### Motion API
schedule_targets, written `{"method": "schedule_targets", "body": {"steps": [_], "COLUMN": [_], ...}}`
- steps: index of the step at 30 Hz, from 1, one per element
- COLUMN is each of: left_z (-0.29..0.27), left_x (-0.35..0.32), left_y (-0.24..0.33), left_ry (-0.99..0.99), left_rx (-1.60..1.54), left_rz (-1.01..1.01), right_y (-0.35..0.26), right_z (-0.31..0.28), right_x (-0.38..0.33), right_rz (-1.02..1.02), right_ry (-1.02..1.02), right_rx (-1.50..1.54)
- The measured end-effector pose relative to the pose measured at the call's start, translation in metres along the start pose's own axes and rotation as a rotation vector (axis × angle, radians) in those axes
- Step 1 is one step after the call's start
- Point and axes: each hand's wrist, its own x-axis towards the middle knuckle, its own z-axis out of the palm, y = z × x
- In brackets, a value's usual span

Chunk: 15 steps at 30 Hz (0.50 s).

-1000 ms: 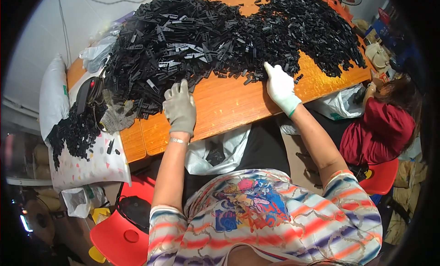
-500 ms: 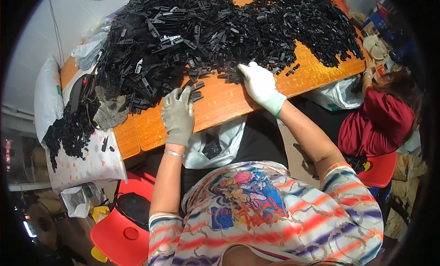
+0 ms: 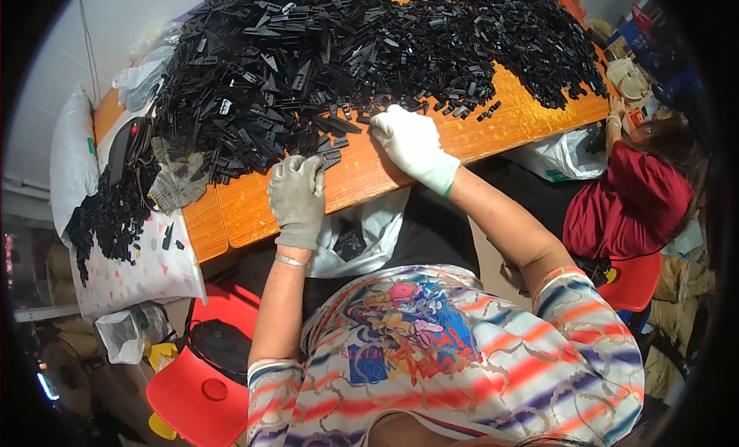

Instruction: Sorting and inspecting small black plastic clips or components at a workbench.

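Observation:
A wide heap of small black plastic pieces [image 3: 308, 70] covers the far part of the wooden table [image 3: 254, 205]. My left hand [image 3: 295, 197], in a grey glove, rests near the front edge of the table with its fingers curled in. A few loose black pieces [image 3: 331, 148] lie just beyond its fingertips. My right hand [image 3: 408, 145], in a white glove, is at the near edge of the heap. Its fingers are bent downward, and whatever they hold, if anything, is hidden under the glove.
Below the table edge hangs an open white plastic bag [image 3: 373, 239]. At left are a knitted grey glove [image 3: 177, 184], a smaller black pile [image 3: 115, 224] and a red stool [image 3: 208, 397]. A co-worker in a dark red top [image 3: 627, 205] sits at right.
My right hand has moved left along the heap's edge; the small pieces by its fingers are now hidden. My left hand has drawn slightly back from the loose pieces, its fingers more curled.

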Motion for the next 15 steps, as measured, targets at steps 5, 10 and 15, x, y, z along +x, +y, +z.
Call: {"method": "schedule_targets", "body": {"steps": [5, 10, 15], "left_z": [-0.001, -0.001, -0.007], "left_x": [-0.004, -0.012, -0.008], "left_y": [0.001, 0.002, 0.014], "left_ry": [0.025, -0.006, -0.053], "left_rx": [-0.118, -0.162, -0.079], "left_rz": [0.074, 0.082, 0.044], "right_y": [0.005, 0.014, 0.012], "right_z": [0.005, -0.01, -0.025], "right_x": [-0.002, -0.011, -0.017], "right_rz": [-0.023, -0.002, 0.1], "right_ry": [-0.025, -0.018, 0.028], "right_rx": [0.013, 0.175, 0.227]}}
